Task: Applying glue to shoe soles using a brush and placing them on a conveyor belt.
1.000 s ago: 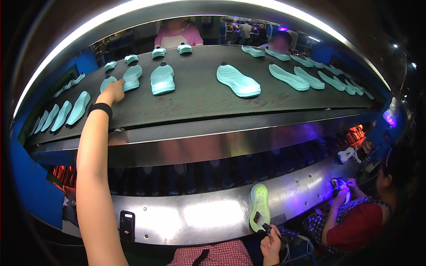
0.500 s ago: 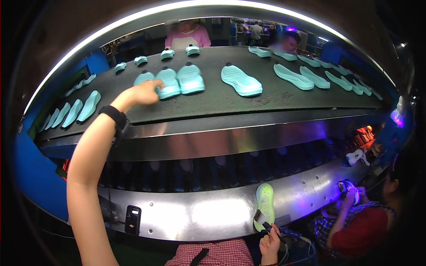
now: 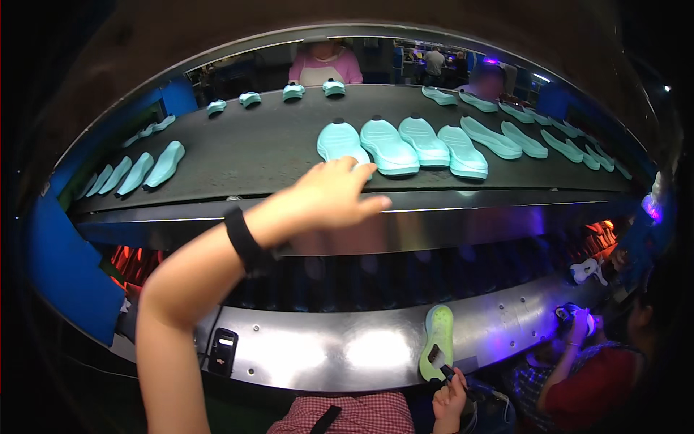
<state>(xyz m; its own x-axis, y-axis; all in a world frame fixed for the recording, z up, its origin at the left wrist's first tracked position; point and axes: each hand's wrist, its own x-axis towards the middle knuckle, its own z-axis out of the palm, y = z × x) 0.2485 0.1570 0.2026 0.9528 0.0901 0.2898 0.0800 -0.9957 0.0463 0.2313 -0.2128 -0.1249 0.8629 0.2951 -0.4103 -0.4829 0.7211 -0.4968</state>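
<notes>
In the head view, we see our left hand (image 3: 329, 194) open, thumb and fingers spread, over the near end of a teal sole (image 3: 338, 141) on the dark belt (image 3: 246, 155). That sole lies just beyond the fingertips and partly under them; with the blur, we can't tell whether they touch it. Three more teal soles (image 3: 426, 142) stand close on its right. Our right hand (image 3: 450, 396) is closed around a brush (image 3: 437, 356), its bristles over the lime sole (image 3: 439, 329) on the metal ledge (image 3: 303, 347).
</notes>
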